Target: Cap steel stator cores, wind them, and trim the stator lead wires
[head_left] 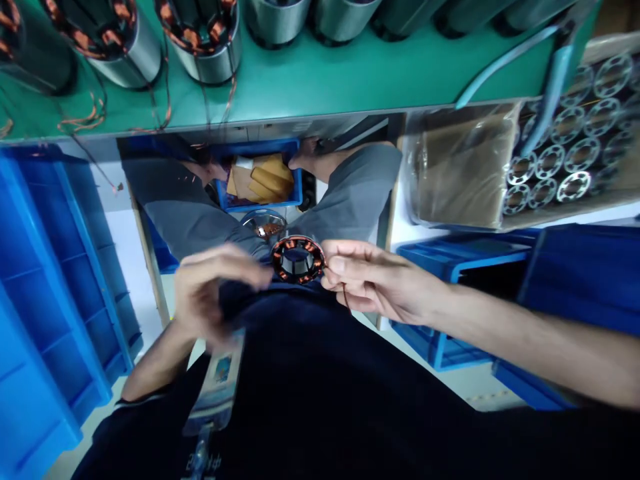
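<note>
The wound ring (299,275), a dark stator-like piece with copper coils about its opening, is sitting in front of the dark shirt (310,373), above the lap and well apart from the table (350,83). The right hand (370,277) is closing its grip on the ring's right edge, thumb and fingers pinching there, and a thin reddish wire (346,299) is hanging just below those fingers. The left hand (210,287) is blurring, its fingers curving near the ring's left edge; whether they are touching it, or gripping anything, I cannot tell.

For good handling, I judge, the right hand should be steadying the rim without squeezing the coils, while the left is guiding lightly and the loose wire is hanging free of kinks and snags.

The ring's open face is pointing up towards the camera, tilting slightly, so that part of the inner wall is showing. Its central axis is running roughly along the line of sight; the depth is hiding from view, so I cannot tell whether that is the longest direction.

Farther out, a bowl (271,229) holding coppery bits is lying just beyond the ring. Coil-wound cylinders (213,65) are standing on the table, and a carton (457,177) of metal rings (574,187) is resting at the right.
</note>
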### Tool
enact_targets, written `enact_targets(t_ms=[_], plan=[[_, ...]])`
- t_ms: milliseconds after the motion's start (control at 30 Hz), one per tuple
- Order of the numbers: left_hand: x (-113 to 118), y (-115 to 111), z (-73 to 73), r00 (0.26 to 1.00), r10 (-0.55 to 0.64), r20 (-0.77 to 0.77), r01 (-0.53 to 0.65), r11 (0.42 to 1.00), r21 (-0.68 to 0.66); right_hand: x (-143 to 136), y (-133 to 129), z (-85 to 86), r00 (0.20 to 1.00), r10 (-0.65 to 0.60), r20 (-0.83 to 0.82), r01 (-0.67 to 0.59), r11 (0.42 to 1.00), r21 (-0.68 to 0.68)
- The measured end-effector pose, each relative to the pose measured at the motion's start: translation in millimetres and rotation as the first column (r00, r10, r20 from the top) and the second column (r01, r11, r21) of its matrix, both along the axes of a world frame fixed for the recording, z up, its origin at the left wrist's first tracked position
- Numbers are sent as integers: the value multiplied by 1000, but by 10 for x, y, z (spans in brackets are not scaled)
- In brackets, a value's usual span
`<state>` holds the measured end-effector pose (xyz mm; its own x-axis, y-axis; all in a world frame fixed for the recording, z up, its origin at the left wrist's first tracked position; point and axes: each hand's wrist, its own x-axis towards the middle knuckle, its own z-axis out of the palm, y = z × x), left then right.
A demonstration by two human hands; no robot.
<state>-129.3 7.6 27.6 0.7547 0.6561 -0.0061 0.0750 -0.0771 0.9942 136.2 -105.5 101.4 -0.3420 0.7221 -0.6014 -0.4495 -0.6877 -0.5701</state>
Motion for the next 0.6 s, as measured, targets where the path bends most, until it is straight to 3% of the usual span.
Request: enact_targets(t_ms=[67,133,200,267,300,333,367,400,433,467,533,600], plan=[[78,119,46,1000,-25,17,22,985,172,-37,-4,-1,1000,4,-29,-5,1000,-6],[232,216,96,990,-144,6,140,967,215,23,71,56,984,103,148,-131,972,197],[397,243,139,934,-356,2,356,934,-38,174,179,134,871,148,468,-364,834,414],[515,213,183,847,-526,72,518,788,-332,371,270,210,693,107,713,-582,667,466],[547,194,209,822,-563,88,548,739,-393,471,302,247,617,64,785,-651,602,462],[560,181,236,824,-564,59,542,752,-374,565,324,284,551,22,834,-700,556,448],[558,180,264,854,-520,-10,498,823,-274,649,338,321,497,-29,867,-728,530,435],[546,192,289,888,-451,-89,442,891,-108,721,348,357,452,-89,888,-737,524,428],[531,215,311,915,-376,-146,393,913,112,777,356,390,437,-123,891,-718,549,428],[517,246,328,935,-316,-164,354,871,340,816,362,413,463,-110,880,-673,602,429],[509,311,352,950,-288,-120,293,690,662,830,366,410,614,76,786,-572,729,376],[529,356,374,945,-318,-71,239,529,814,757,339,325,784,366,501,-526,820,225]])
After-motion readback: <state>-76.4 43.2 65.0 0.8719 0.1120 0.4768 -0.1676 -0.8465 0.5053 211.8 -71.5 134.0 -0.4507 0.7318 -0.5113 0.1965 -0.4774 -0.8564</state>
